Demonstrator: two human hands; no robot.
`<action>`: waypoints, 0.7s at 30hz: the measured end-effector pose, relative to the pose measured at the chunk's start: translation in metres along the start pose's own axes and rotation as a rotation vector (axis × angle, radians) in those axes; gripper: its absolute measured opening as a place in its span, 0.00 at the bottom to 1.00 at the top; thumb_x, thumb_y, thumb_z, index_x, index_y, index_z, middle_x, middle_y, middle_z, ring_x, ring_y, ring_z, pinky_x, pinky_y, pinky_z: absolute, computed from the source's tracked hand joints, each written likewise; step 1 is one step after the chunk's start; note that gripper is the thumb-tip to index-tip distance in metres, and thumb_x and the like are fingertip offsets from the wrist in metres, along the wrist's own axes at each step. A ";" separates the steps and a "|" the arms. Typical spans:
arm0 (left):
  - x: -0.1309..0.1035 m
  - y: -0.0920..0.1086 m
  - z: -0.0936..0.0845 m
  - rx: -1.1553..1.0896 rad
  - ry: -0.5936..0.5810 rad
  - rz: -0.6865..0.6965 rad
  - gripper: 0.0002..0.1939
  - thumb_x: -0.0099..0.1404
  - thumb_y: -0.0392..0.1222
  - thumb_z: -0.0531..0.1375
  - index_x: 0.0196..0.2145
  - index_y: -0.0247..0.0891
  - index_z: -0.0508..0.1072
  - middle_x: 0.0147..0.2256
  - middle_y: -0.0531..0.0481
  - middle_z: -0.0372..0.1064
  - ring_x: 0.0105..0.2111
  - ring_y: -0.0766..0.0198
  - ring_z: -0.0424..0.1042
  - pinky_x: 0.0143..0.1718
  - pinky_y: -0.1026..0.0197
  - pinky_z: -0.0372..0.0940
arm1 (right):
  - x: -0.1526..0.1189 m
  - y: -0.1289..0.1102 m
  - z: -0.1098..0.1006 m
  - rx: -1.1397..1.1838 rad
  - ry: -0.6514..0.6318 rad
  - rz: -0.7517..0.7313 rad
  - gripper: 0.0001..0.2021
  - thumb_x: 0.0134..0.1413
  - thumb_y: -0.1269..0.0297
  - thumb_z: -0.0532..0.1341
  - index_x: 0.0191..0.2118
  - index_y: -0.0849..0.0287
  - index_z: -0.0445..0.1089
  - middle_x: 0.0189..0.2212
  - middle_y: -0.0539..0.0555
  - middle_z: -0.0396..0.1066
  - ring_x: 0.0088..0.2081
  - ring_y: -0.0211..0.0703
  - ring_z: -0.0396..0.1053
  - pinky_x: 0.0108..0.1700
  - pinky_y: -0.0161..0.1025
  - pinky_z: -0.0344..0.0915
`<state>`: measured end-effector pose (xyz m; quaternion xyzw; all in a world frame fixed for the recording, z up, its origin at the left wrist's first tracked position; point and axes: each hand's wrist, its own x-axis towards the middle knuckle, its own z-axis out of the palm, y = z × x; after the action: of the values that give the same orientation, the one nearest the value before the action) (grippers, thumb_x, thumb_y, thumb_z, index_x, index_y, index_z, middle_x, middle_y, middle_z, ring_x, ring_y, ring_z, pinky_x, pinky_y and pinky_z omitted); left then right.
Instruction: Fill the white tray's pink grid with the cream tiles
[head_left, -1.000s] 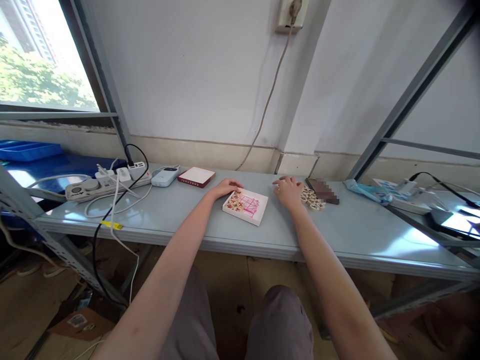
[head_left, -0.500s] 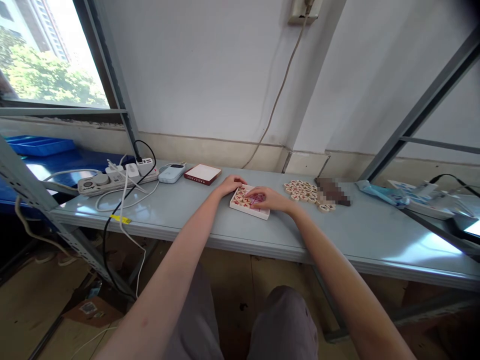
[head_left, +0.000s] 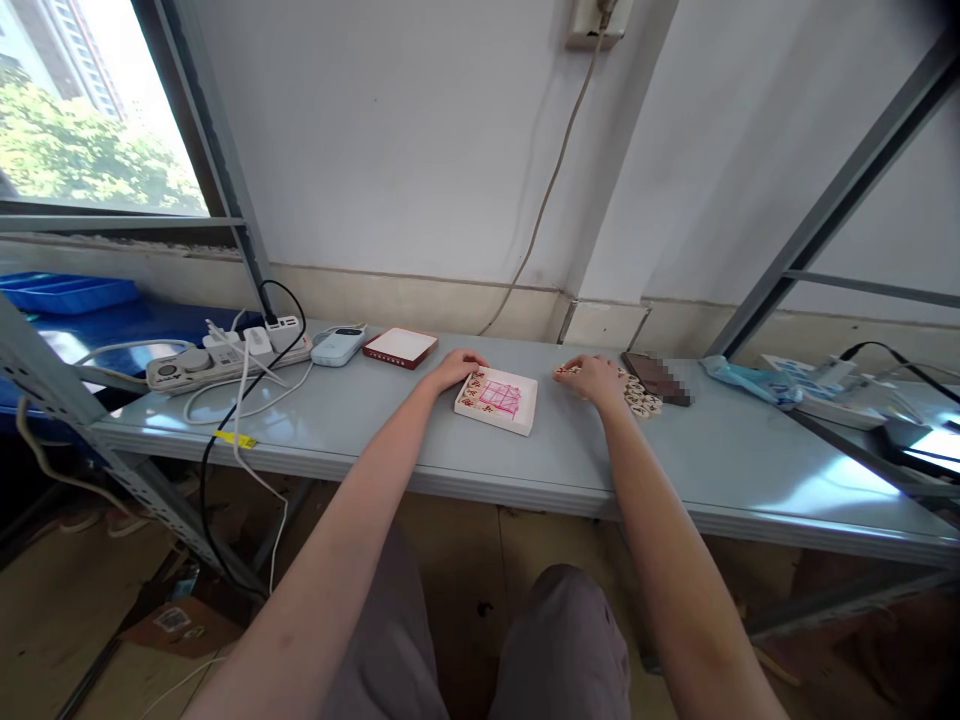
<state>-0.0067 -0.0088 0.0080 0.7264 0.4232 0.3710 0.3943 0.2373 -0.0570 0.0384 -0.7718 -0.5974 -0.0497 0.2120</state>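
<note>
A shallow white box (head_left: 513,424) with pink lines on its floor lies on the grey table. Round wooden pieces with red characters (head_left: 470,388) sit along its left and front sides. My left hand (head_left: 456,368) rests at the box's back left corner, fingers bent around the edge. To the right, my right hand (head_left: 592,377) is over a spread of round pieces (head_left: 641,402), its fingertips at the left end of the pile. Whether a piece is between those fingers is too small to tell.
A red-edged box lid (head_left: 401,346), a light blue power bank (head_left: 338,346) and a power strip (head_left: 217,365) with cables are at the left. A dark brown object (head_left: 656,379) and a blue plastic bag (head_left: 752,382) lie right.
My right hand has moved from inside the white box rightwards to the loose pieces. Fewer pieces show in the box, and its pink lines are uncovered. My left hand remains at the corner.
</note>
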 end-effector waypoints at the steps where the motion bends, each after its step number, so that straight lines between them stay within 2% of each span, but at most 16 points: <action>1: 0.000 0.000 0.000 0.004 0.001 -0.001 0.11 0.51 0.32 0.54 0.32 0.32 0.73 0.35 0.46 0.71 0.35 0.64 0.69 0.38 0.63 0.63 | 0.000 0.002 0.001 -0.020 -0.010 0.008 0.18 0.44 0.52 0.58 0.39 0.55 0.71 0.46 0.61 0.64 0.51 0.59 0.55 0.49 0.57 0.50; 4: 0.000 0.000 0.000 0.004 -0.004 -0.007 0.11 0.51 0.32 0.54 0.33 0.32 0.73 0.35 0.46 0.71 0.35 0.64 0.69 0.38 0.63 0.63 | -0.001 0.004 0.007 -0.096 0.026 -0.022 0.17 0.44 0.55 0.58 0.40 0.56 0.71 0.46 0.63 0.64 0.50 0.60 0.55 0.48 0.58 0.49; 9: -0.001 -0.001 0.000 -0.007 -0.013 -0.004 0.11 0.51 0.32 0.54 0.33 0.32 0.72 0.35 0.46 0.71 0.34 0.64 0.69 0.37 0.63 0.64 | -0.002 0.008 0.016 -0.151 0.095 -0.155 0.13 0.45 0.61 0.58 0.38 0.54 0.73 0.44 0.64 0.66 0.48 0.62 0.58 0.45 0.60 0.51; 12: -0.001 0.000 0.000 -0.007 -0.007 -0.010 0.11 0.51 0.32 0.54 0.33 0.32 0.72 0.35 0.46 0.71 0.34 0.64 0.69 0.38 0.63 0.64 | -0.003 0.009 0.014 -0.188 0.146 -0.219 0.11 0.46 0.67 0.56 0.35 0.56 0.74 0.40 0.64 0.67 0.46 0.61 0.59 0.44 0.59 0.52; 15: -0.001 0.000 0.000 -0.013 -0.005 -0.007 0.12 0.51 0.31 0.54 0.33 0.31 0.73 0.35 0.45 0.71 0.34 0.64 0.69 0.38 0.63 0.64 | -0.003 0.005 0.008 -0.120 0.163 -0.260 0.14 0.45 0.71 0.55 0.37 0.56 0.74 0.43 0.63 0.65 0.48 0.61 0.58 0.45 0.59 0.52; 17: 0.000 -0.002 0.000 -0.018 -0.008 0.002 0.11 0.51 0.32 0.54 0.33 0.32 0.73 0.35 0.45 0.71 0.35 0.64 0.69 0.38 0.63 0.64 | -0.002 -0.003 0.004 0.039 0.095 -0.338 0.15 0.45 0.70 0.55 0.39 0.55 0.72 0.46 0.60 0.65 0.49 0.58 0.58 0.47 0.57 0.53; 18: 0.001 -0.003 0.000 -0.018 -0.008 0.012 0.11 0.51 0.32 0.54 0.33 0.32 0.73 0.35 0.46 0.71 0.35 0.64 0.69 0.38 0.63 0.64 | -0.003 -0.007 0.001 0.144 0.012 -0.418 0.15 0.46 0.68 0.56 0.41 0.54 0.72 0.46 0.58 0.65 0.49 0.55 0.59 0.48 0.54 0.54; 21: 0.002 -0.005 -0.001 -0.005 0.004 0.047 0.11 0.51 0.33 0.55 0.32 0.32 0.73 0.35 0.46 0.71 0.35 0.64 0.69 0.39 0.63 0.64 | -0.010 -0.023 -0.003 0.407 -0.339 -0.685 0.16 0.46 0.63 0.58 0.43 0.53 0.70 0.47 0.53 0.66 0.47 0.47 0.62 0.47 0.44 0.59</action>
<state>-0.0082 -0.0049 0.0046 0.7344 0.4059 0.3826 0.3867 0.2132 -0.0627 0.0439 -0.4685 -0.8432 0.1290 0.2299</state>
